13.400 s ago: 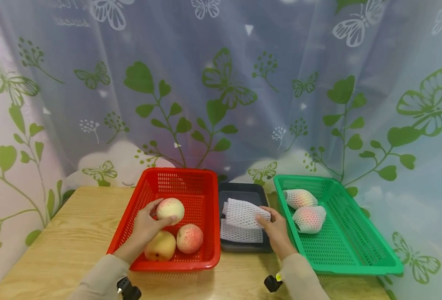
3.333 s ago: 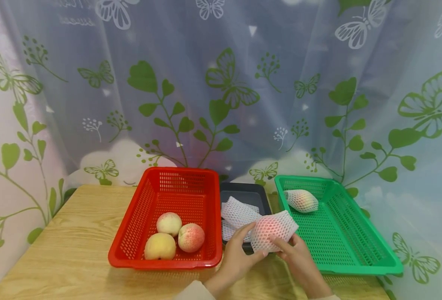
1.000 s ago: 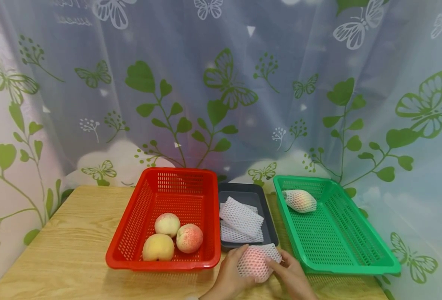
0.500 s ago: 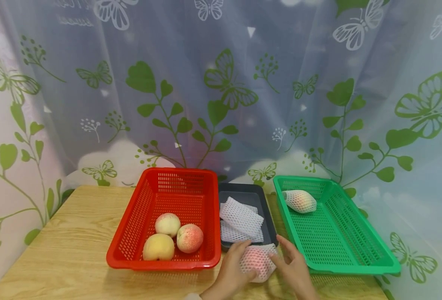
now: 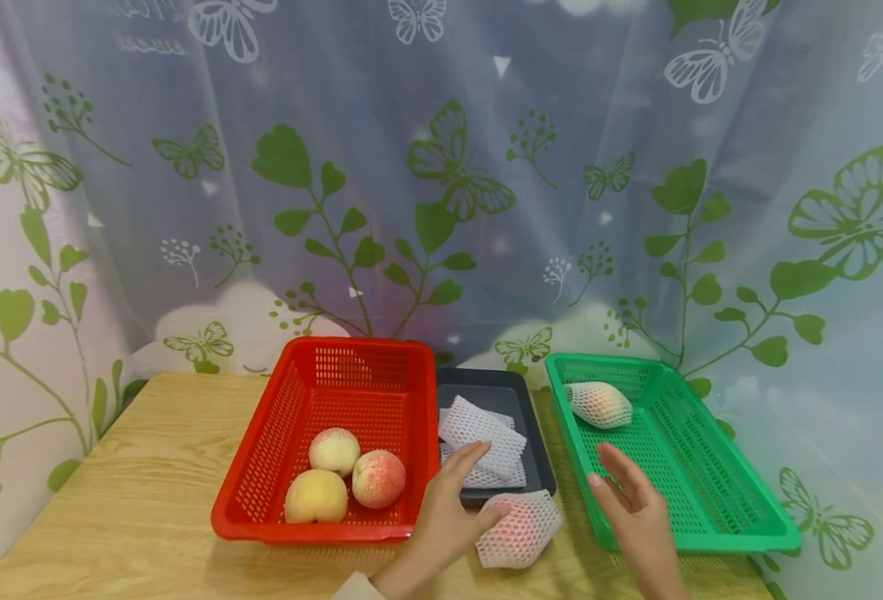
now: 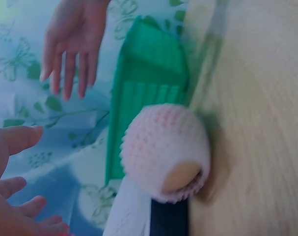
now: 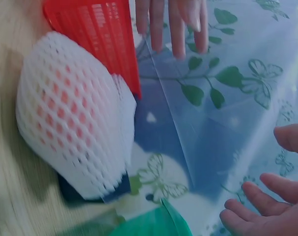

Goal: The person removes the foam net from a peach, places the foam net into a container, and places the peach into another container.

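Observation:
A peach in a white foam net lies on the table in front of the dark tray, apart from both hands in the wrist views. In the left wrist view an end of the netted peach shows bare fruit. My left hand hovers just left of it, fingers spread. To its right, my right hand is raised before the green basket, its fingers loose and holding nothing. Inside that basket lies another netted fruit. Flat foam nets are stacked in the dark tray.
At the left stands a red basket with a pale peach, a red peach and a yellow fruit. A patterned curtain hangs behind the wooden table.
Both hands held the netted peach until half a second ago; now they have let go and moved apart. Earlier, two netted fruits lay in the green basket and my left hand held the pale peach.

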Motion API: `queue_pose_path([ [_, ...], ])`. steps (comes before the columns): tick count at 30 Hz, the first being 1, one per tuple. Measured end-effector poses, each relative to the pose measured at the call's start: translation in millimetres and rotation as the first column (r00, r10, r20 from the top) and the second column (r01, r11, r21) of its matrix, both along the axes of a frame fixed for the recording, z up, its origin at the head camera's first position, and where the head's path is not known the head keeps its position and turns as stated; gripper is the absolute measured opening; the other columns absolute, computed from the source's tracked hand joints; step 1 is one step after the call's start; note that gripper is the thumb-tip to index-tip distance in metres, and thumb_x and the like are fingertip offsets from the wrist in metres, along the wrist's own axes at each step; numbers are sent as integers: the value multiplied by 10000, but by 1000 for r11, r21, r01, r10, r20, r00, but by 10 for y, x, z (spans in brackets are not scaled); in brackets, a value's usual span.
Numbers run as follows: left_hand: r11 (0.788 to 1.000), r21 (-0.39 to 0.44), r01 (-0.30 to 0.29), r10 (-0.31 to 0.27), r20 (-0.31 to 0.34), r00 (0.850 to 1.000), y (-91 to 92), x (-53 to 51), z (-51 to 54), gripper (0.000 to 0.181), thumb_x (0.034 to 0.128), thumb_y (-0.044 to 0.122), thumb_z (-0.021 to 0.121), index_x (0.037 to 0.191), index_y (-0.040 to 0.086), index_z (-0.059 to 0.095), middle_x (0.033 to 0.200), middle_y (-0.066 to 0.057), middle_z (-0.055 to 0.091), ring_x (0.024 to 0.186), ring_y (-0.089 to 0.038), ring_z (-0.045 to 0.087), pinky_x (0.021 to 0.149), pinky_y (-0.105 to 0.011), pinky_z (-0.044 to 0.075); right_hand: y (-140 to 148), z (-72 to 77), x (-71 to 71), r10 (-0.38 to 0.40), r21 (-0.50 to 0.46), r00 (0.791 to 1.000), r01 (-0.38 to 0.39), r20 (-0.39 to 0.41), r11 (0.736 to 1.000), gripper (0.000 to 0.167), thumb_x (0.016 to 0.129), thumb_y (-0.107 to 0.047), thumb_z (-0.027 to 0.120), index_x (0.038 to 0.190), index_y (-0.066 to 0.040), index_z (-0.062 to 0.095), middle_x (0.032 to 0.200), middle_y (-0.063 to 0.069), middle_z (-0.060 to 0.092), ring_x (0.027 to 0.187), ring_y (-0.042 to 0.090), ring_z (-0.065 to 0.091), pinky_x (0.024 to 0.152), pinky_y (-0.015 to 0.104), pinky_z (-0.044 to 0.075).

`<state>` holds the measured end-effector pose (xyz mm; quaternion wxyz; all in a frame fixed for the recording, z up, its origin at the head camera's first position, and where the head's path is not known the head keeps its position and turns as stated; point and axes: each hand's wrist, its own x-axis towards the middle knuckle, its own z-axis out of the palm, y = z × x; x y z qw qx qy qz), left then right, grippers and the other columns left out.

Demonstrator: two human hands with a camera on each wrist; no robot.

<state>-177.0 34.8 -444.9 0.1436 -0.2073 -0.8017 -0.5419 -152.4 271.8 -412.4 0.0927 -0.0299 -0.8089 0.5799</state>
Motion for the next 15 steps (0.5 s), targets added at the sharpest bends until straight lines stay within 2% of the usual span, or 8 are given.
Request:
queue_pose_path([
  [2,1000,9,-17,17,1,1000,-80,-9,33,699,720,121,826,1356,123,535,1368,-114,523,1252,-307,500,1011,-524,420,58,30,11,-26,3,1000,26,10,1000,610,960,-373,561,1483,-153,336,1508,89,361,1314,48,372,900,28,381],
  [4,999,26,-32,32,17,999,-168,-11,57,703,731,146,829,1366,128,527,1373,-120,518,1264,-307,487,1019,-528,411,113,48,27,-53,15,998,53,19,998,617,961,-380,556,1491,-167,323,1519,87,345,1311,35,367,891,24,381],
  [11,993,84,-79,69,111,991,-444,7,87,702,771,182,808,1398,160,494,1419,-80,474,1307,-317,433,1037,-550,384,283,45,110,-121,37,988,118,98,992,660,950,-444,541,1515,-242,267,1558,100,266,1403,268,289,845,22,390],
  [15,989,97,-109,95,146,985,-538,21,77,695,780,189,801,1402,179,489,1430,-75,462,1318,-322,415,1030,-559,389,352,17,138,-143,33,983,140,119,990,667,951,-438,540,1521,-247,251,1571,96,235,1413,297,266,829,20,385],
])
